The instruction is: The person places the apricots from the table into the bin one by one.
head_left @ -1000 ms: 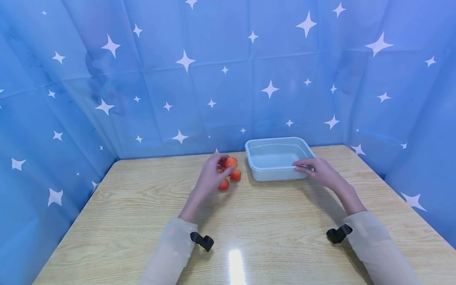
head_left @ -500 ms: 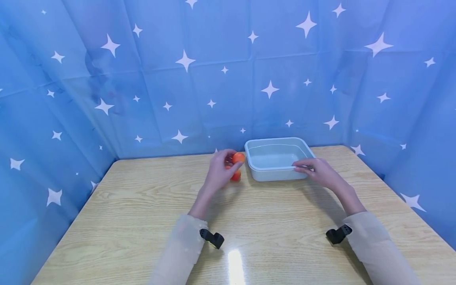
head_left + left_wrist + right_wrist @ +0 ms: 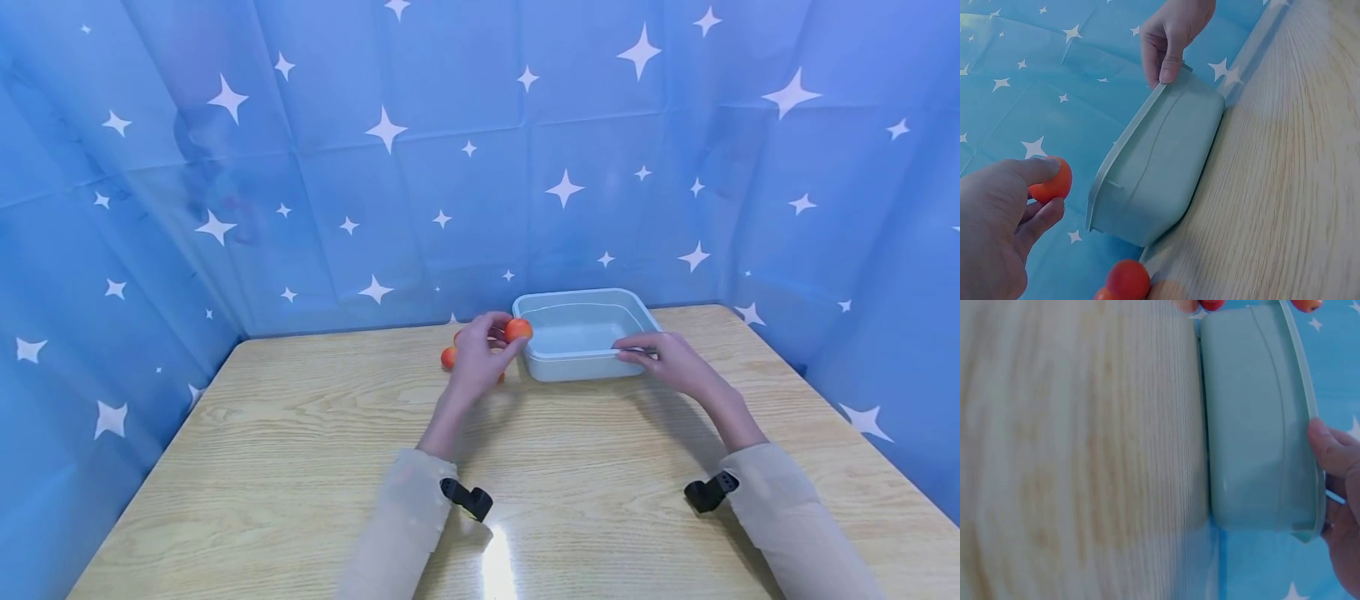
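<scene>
Between its thumb and fingers my left hand (image 3: 480, 354) pinches a small round orange-red tomato (image 3: 518, 330), raised above the table beside the left rim of a pale blue plastic basin (image 3: 581, 367). In the left wrist view the tomato (image 3: 1054, 180) shows apart from the basin wall. My right hand (image 3: 667, 358) grips the basin's near rim toward the right corner; thumb outside, fingers inside. Several more tomatoes (image 3: 448, 358) lie on the table, partly hidden behind my left hand. One of them, a red tomato (image 3: 1129, 279), shows low in the left wrist view.
A light wood-grain table (image 3: 300, 467) lies under everything. Behind its far edge hangs a blue curtain (image 3: 450, 167) with white stars, close behind the basin. Black wrist cameras (image 3: 467, 500) sit on both sleeves.
My left hand has lifted the tomato off the group and carried it right, up to the basin's left rim. My right hand stays on the rim, and the basin has not moved.
</scene>
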